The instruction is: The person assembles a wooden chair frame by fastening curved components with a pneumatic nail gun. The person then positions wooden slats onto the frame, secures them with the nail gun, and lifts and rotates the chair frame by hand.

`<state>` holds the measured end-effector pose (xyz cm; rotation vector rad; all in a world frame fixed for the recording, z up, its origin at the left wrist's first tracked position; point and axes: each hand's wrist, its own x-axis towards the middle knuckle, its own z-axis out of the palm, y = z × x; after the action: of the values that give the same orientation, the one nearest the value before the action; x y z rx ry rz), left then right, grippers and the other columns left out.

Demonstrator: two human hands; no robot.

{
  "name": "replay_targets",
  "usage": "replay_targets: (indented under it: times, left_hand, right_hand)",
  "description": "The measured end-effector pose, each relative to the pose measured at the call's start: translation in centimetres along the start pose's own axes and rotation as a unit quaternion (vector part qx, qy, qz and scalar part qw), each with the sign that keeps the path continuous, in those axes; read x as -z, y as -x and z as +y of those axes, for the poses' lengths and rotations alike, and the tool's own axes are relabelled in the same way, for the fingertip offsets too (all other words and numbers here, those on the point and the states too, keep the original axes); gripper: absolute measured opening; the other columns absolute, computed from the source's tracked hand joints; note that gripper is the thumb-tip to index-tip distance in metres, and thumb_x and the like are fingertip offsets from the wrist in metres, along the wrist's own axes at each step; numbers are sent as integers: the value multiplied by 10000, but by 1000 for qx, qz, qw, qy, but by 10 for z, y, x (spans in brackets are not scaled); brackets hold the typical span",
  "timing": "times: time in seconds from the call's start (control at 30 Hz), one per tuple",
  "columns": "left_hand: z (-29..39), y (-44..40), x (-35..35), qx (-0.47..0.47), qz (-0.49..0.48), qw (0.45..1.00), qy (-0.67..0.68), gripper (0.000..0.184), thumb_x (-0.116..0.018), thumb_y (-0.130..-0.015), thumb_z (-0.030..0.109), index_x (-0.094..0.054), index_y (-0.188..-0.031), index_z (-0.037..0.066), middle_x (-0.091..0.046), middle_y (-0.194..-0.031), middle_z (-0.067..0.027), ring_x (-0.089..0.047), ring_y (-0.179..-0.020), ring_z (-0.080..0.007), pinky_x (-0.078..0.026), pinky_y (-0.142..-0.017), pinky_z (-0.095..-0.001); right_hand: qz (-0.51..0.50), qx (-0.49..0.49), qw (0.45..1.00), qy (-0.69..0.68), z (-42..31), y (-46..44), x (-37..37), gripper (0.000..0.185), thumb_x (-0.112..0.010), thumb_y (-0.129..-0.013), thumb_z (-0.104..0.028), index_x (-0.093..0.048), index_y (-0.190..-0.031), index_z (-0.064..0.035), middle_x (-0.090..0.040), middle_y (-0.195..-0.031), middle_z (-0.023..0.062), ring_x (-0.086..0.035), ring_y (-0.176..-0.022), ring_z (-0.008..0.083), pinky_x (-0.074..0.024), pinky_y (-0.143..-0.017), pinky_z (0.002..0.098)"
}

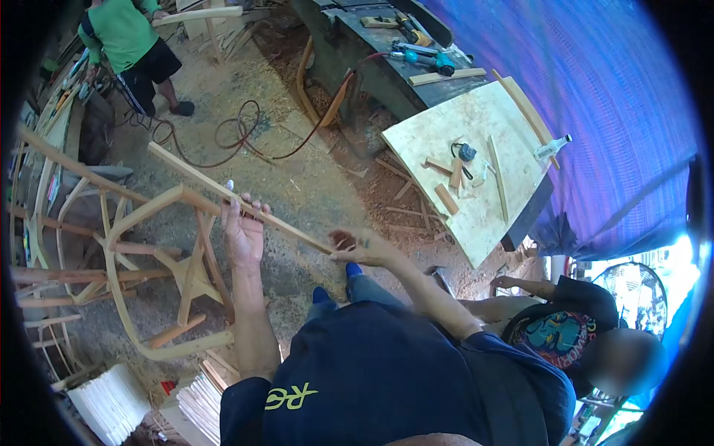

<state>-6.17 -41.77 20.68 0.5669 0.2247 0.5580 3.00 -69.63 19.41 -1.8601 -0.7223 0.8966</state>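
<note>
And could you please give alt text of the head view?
A left hand holds a wooden strip above a workshop floor, the right hand at its nearer end. A chair-like wooden frame is at left; at right, a pale board bears wood pieces. A person in green and a person in black are nearby.

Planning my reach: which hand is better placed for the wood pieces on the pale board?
Probably your right hand: it's at one end of your wooden strip, nearer the board and wood pieces. Your left hand is farther, holding the strip near its middle.
</note>
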Motion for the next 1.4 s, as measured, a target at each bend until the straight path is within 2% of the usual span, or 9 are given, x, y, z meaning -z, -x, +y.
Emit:
replay_targets:
  times: [0.17,0.23,0.33,0.43,0.57,0.87,1.0,1.13,1.4]
  left_hand:
    - [3,-23,0,-3,22,997,-78,415,-574,-1053,208,-470,-1439,95,-571,-1052,-26,-564,-814,-151,-510,-744,-339]
    - [-1,-43,12,4,27,991,-129,385,-572,-1055,219,-518,-1406,69,-577,-1002,-16,-550,-732,-129,-492,-659,-300]
    - [5,-49,31,-9,142,945,-293,365,-601,-1046,266,-610,-1347,58,-581,-864,13,-517,-619,-82,-449,-535,-239]
    - [21,-24,27,3,232,870,-435,420,-638,-1023,263,-604,-1381,46,-602,-800,22,-545,-615,-61,-440,-507,-220]
    - [21,5,56,35,297,792,-533,488,-662,-1003,251,-565,-1428,32,-646,-803,7,-561,-608,-56,-437,-494,-212]
    - [21,31,40,92,384,710,-583,447,-677,-982,316,-648,-1378,112,-733,-891,-35,-629,-660,-96,-512,-604,-278]
    - [20,37,56,52,321,614,-719,398,-629,-1014,262,-645,-1385,119,-752,-991,-38,-689,-796,-126,-562,-743,-296]
    - [-1,47,52,31,332,684,-649,363,-641,-996,243,-668,-1328,99,-762,-1062,-86,-715,-964,-190,-551,-885,-345]
    - [-44,95,76,120,343,611,-704,338,-650,-942,300,-716,-1260,206,-745,-1074,-149,-715,-944,-322,-551,-857,-431]
  right_hand:
    - [227,12,963,-144,11,-59,110,344,-731,-951,-233,-661,-1248,-74,-707,-1107,49,-673,-965,143,-560,-857,312]
    - [377,57,923,57,99,-111,202,251,-635,-1016,-236,-678,-1201,-72,-727,-1087,68,-669,-1013,167,-556,-875,349]
    - [311,153,936,-65,90,-148,331,307,-615,-1026,-182,-628,-1272,2,-676,-1262,136,-665,-1115,231,-532,-1010,375]
    - [362,53,845,-391,179,-252,468,531,-663,-992,-203,-500,-1408,84,-606,-1337,228,-636,-1194,315,-567,-1010,384]
    - [368,-76,843,-385,182,-315,526,645,-681,-978,-211,-388,-1456,109,-478,-1445,289,-595,-1252,376,-589,-1000,416]
    - [394,-81,818,-412,270,-407,601,448,-712,-947,-190,-522,-1311,-10,-604,-1107,164,-662,-877,272,-595,-722,336]
    - [348,-119,833,-414,219,-398,599,545,-615,-980,-216,-444,-1438,24,-473,-1449,243,-517,-1276,391,-478,-1056,521]
    - [463,-131,780,-400,189,-409,586,425,-575,-977,-188,-540,-1334,39,-648,-1265,229,-595,-1233,311,-501,-1044,480]
    - [469,-53,798,-374,192,-405,584,371,-584,-970,-169,-587,-1270,49,-667,-1209,219,-618,-1182,307,-512,-1025,460]
